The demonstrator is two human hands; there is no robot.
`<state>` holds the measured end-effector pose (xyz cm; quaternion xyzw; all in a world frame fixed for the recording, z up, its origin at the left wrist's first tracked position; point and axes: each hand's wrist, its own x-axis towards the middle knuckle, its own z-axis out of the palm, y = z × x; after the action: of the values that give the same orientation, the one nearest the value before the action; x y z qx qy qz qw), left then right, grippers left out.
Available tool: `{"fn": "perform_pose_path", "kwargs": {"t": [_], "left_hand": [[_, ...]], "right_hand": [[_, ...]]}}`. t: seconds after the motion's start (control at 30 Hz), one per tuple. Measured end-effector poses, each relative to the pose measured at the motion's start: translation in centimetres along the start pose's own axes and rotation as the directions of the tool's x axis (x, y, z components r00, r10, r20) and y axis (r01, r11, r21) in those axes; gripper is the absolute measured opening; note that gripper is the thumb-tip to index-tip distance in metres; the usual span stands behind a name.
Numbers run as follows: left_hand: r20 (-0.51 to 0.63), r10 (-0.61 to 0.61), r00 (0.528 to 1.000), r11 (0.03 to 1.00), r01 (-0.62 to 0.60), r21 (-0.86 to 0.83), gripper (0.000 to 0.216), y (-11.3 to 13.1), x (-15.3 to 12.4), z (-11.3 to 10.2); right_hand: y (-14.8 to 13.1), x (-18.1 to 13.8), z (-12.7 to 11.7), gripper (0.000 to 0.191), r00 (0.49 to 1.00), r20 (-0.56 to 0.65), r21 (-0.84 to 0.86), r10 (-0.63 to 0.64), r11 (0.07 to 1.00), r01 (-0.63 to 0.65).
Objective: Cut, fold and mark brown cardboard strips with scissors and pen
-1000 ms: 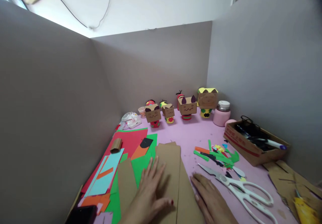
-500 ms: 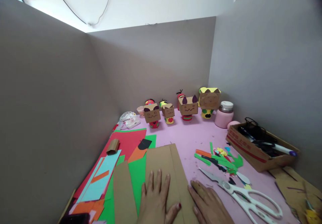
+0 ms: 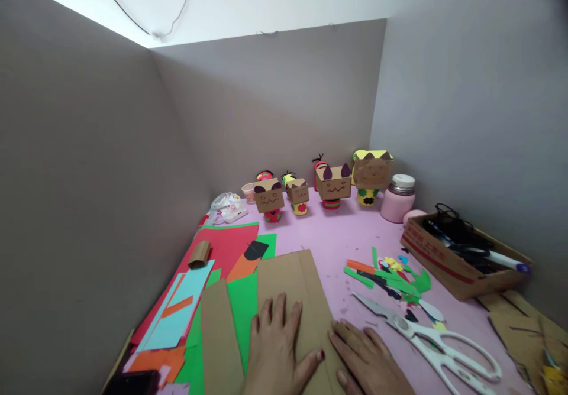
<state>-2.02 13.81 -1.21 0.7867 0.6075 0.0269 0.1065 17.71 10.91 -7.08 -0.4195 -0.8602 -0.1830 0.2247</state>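
1. Flat sheets of coloured paper (image 3: 222,247), red, green, light blue and orange, are lying stacked at the left of the pink desk (image 3: 337,235), smooth and matte.
2. The left hand (image 3: 273,353) is pressing palm-down on the brown cardboard sheet (image 3: 293,288), its fingers (image 3: 279,312) spread flat and open, gripping nothing; the sheet is lying under them and extending beyond the fingertips.
3. The cardboard sheet is resting near the desk's front edge, partly over the green paper, stiff, with a straight crease running lengthwise.
4. The right hand (image 3: 368,362) is lying flat just beside the sheet's right edge, fingers (image 3: 350,339) extended and open, touching the edge.
5. White-handled scissors (image 3: 426,345) are lying right of it, beside thin paper scraps (image 3: 390,277).
6. A shallow cardboard box (image 3: 461,262) is sitting far right.
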Motion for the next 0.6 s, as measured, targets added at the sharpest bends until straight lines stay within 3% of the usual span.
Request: {"fn": "perform_pose_path", "kwargs": {"t": [0.37,0.6], "left_hand": [[-0.02,0.042,0.999,0.999,-0.041,0.017,0.076,-0.2,0.2,0.3],[-0.018,0.063,0.998,0.998,-0.062,0.034,0.06,-0.3,0.3,0.2]], "right_hand": [[-0.1,0.6,-0.6,0.032,0.998,-0.04,-0.074,-0.038,0.997,0.035],[-0.5,2.4,-1.6,0.039,0.957,-0.031,-0.086,-0.29,0.954,0.286]]}}
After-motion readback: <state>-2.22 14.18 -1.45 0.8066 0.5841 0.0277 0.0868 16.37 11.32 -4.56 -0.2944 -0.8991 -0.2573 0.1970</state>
